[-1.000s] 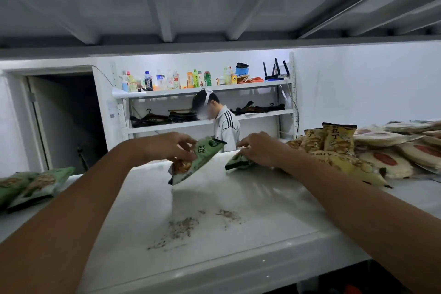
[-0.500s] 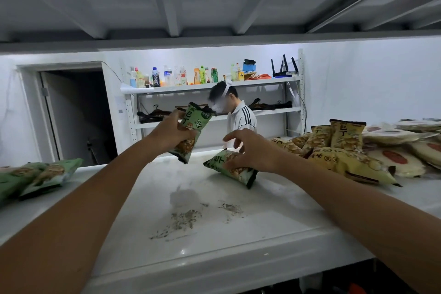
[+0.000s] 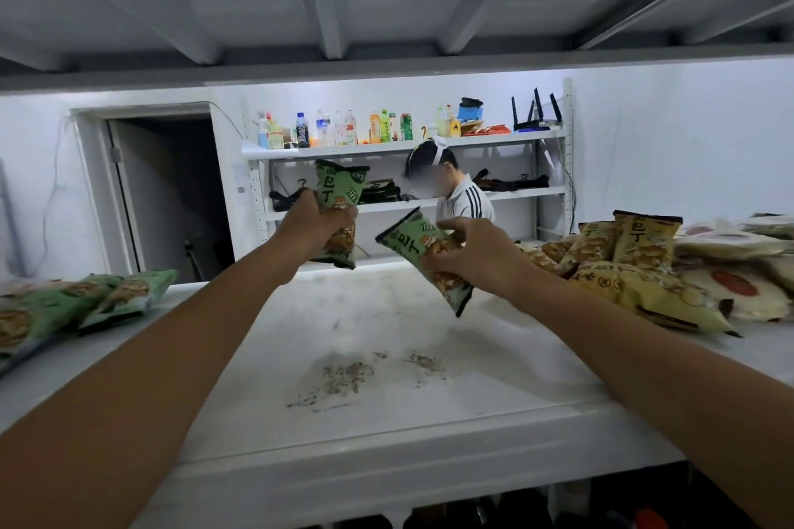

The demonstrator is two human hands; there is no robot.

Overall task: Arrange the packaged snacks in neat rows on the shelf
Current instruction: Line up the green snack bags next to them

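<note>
Upright green packet (image 3: 341, 189) was held above the middle of the shelf (image 3: 386, 434) in the left hand (image 3: 316, 228) grip. Tilted green packet (image 3: 406, 243) was held likewise in the right hand (image 3: 481, 260) grip, fingers curled round each. Judged early: green heap (image 3: 86, 301) at the shelf's left end and yellow heap (image 3: 623, 271) at its right end lay loose, no rows formed.

White walls (image 3: 687, 150); dark doorway (image 3: 172, 193) left; white rack (image 3: 386, 148) against far wall, bottles (image 3: 335, 129) and router (image 3: 532, 116) on top.
</note>
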